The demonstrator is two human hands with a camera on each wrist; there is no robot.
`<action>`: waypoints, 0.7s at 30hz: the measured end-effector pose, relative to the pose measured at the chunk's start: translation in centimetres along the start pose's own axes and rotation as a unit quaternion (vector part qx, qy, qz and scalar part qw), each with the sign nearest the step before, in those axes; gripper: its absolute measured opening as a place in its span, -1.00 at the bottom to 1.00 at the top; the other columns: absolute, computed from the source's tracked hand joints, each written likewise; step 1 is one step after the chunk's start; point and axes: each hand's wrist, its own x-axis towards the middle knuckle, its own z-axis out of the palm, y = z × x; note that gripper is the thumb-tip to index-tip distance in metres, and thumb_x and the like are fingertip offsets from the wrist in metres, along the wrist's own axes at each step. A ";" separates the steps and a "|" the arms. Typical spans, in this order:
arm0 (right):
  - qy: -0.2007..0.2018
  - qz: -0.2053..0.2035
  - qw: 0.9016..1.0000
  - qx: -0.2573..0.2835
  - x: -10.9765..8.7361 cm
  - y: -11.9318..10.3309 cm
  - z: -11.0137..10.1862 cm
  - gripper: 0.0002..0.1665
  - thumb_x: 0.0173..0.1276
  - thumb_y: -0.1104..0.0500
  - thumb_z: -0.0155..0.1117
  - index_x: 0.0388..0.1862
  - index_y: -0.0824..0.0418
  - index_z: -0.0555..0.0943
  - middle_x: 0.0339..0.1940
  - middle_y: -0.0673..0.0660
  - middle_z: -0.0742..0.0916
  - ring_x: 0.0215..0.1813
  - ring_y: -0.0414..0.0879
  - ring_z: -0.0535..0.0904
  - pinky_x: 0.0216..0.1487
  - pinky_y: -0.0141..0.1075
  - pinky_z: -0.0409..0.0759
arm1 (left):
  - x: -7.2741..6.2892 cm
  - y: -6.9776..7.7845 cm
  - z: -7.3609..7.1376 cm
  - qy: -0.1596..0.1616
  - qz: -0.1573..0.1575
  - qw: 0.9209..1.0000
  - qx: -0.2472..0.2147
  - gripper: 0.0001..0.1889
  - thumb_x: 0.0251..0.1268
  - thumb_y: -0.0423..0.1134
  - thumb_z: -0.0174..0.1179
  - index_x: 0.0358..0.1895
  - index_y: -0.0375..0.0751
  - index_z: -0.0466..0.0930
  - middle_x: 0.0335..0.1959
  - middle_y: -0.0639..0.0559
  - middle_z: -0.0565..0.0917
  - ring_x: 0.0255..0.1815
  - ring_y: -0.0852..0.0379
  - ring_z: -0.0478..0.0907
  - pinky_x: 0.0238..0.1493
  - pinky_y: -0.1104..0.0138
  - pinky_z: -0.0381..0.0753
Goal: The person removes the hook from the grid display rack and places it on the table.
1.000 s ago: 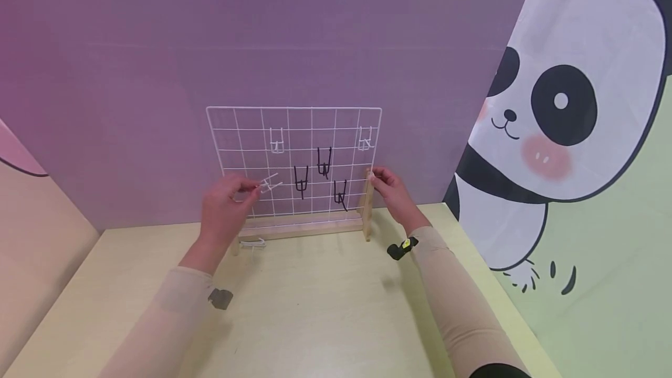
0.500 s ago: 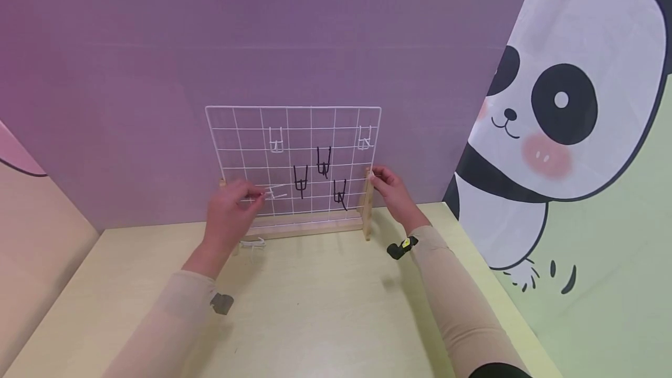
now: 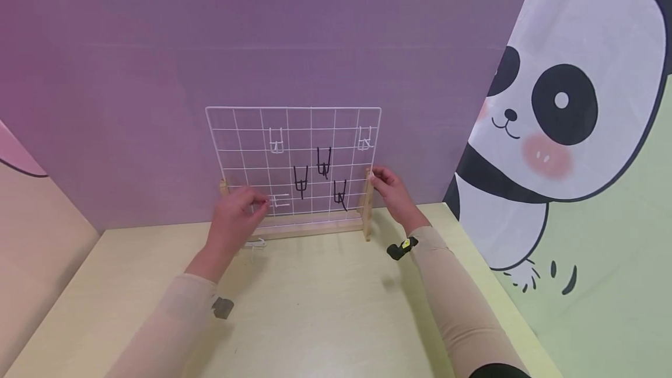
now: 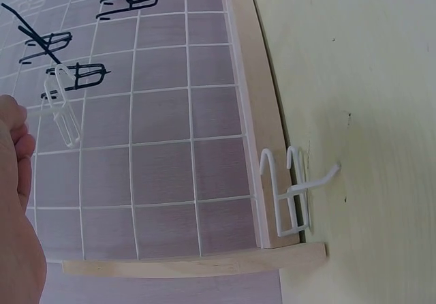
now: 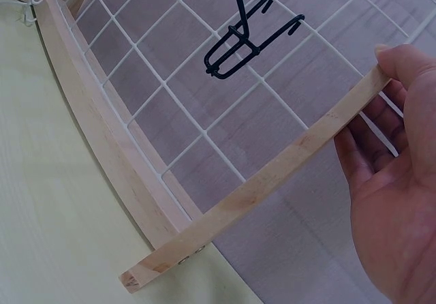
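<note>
A white wire grid panel (image 3: 294,108) stands in a wooden stand (image 3: 310,228) on the table. My left hand (image 3: 236,217) pinches a white wire hook (image 4: 65,106) in front of the grid's lower left, its two prongs pointing at the wires. My right hand (image 3: 394,194) grips the top of the stand's right upright (image 5: 272,178), thumb on the near side and fingers behind. Three black hooks (image 3: 301,182) hang around the grid's middle and lower right. Two white hooks (image 3: 276,144) hang higher, one left of centre and one near the right edge.
Another white hook (image 4: 293,195) lies on the table (image 3: 315,308) against the stand's left front. A purple wall panel (image 3: 294,34) rises behind the grid. To the right is a wall with a panda picture (image 3: 562,133).
My left hand has moved down and slightly right with the white hook, whose prongs have turned from slanting upward to nearly level. The right hand has stayed on the upright.
</note>
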 end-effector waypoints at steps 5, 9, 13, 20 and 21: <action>-0.001 -0.005 1.000 0.000 0.0 0.1 -0.1 -0.66 0.75 0.23 0.20 0.35 0.38 0.57 0.08 -0.06 0.72 0.22 -0.11 0.58 0.61 0.01 0.40 | -0.1 0.2 0.2 -0.009 0.002 1.000 0.002 -0.83 0.28 -0.55 0.52 -0.17 -0.26 0.77 -0.26 -0.04 0.80 -0.23 0.00 0.75 -0.22 0.04 0.80; -0.002 -0.006 1.000 0.003 0.0 0.1 -0.1 -0.67 0.75 0.24 0.20 0.34 0.38 0.57 0.07 -0.06 0.72 0.22 -0.12 0.58 0.61 0.00 0.40 | -0.3 0.1 0.3 -0.014 0.004 1.000 0.001 -0.83 0.28 -0.55 0.51 -0.18 -0.27 0.77 -0.27 -0.04 0.79 -0.24 0.01 0.75 -0.20 0.07 0.83; 0.001 -0.004 1.000 0.000 0.0 0.2 -0.2 -0.67 0.75 0.23 0.20 0.33 0.37 0.58 0.07 -0.04 0.72 0.22 -0.12 0.58 0.63 -0.01 0.39 | -0.5 -0.1 0.5 -0.015 0.003 1.000 0.000 -0.82 0.27 -0.55 0.52 -0.19 -0.25 0.77 -0.28 -0.01 0.79 -0.25 0.02 0.76 -0.22 0.10 0.83; 0.008 -0.003 1.000 0.009 0.2 0.4 -0.1 -0.75 0.74 0.23 0.24 0.26 0.28 0.63 0.05 -0.06 0.73 0.20 -0.13 0.60 0.60 -0.04 0.42 | -1.0 -0.7 0.9 -0.026 0.009 1.000 0.007 -0.79 0.25 -0.56 0.51 -0.16 -0.22 0.78 -0.25 0.02 0.80 -0.21 0.04 0.77 -0.17 0.10 0.83; 0.008 -0.003 1.000 0.010 0.2 0.4 -0.1 -0.76 0.74 0.23 0.23 0.26 0.27 0.63 0.05 -0.06 0.73 0.20 -0.13 0.60 0.60 -0.04 0.42 | -1.1 -0.7 1.0 -0.027 0.012 1.000 0.007 -0.79 0.25 -0.56 0.51 -0.16 -0.22 0.78 -0.25 0.02 0.81 -0.21 0.04 0.77 -0.15 0.10 0.83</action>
